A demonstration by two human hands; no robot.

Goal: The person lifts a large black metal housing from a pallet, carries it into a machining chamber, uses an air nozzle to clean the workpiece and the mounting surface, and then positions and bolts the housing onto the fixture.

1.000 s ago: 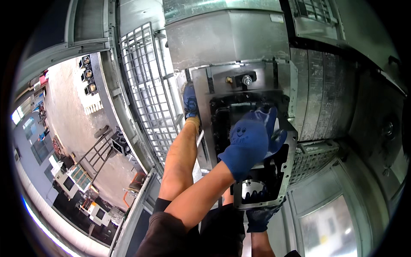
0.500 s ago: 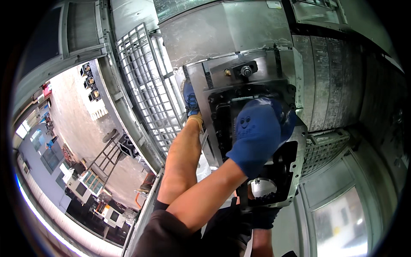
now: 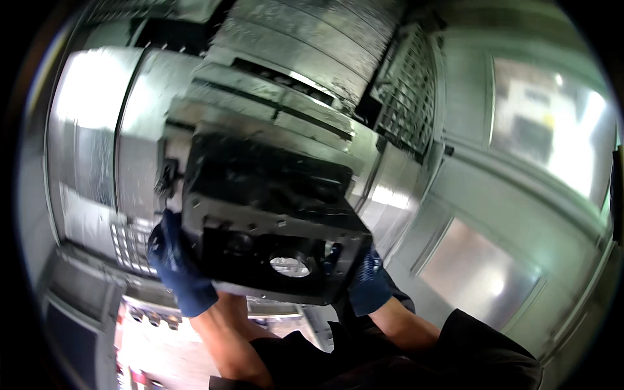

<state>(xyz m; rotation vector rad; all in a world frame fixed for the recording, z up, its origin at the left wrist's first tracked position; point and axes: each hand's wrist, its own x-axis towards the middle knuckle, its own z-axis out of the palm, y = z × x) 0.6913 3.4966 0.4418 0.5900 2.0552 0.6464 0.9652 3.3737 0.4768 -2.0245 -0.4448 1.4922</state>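
Note:
A dark, box-shaped metal housing point(image 3: 305, 220) fills the middle of the view. It is tilted, with an open cavity, a round hole and several small bolt holes on the side facing me. My left hand point(image 3: 174, 257), in a dark blue knit glove, grips its left edge. In a matching glove, my right hand point(image 3: 369, 285) holds the lower right corner, its fingertips partly hidden by the metal. Behind the housing are flat metal fixture plates point(image 3: 312, 131). Blur keeps me from telling whether the housing touches them.
Slatted metal covers point(image 3: 299, 32) lie at the far side. A metal grating point(image 3: 413, 97) stands at the far right and another grating point(image 3: 127, 246) at the left. A windowed door panel point(image 3: 481, 273) closes off the right side.
The view has swung round. Half a second ago my left hand reached over the housing, which lay by the fixture; now both hands hold its sides and it sits tilted nearer my body.

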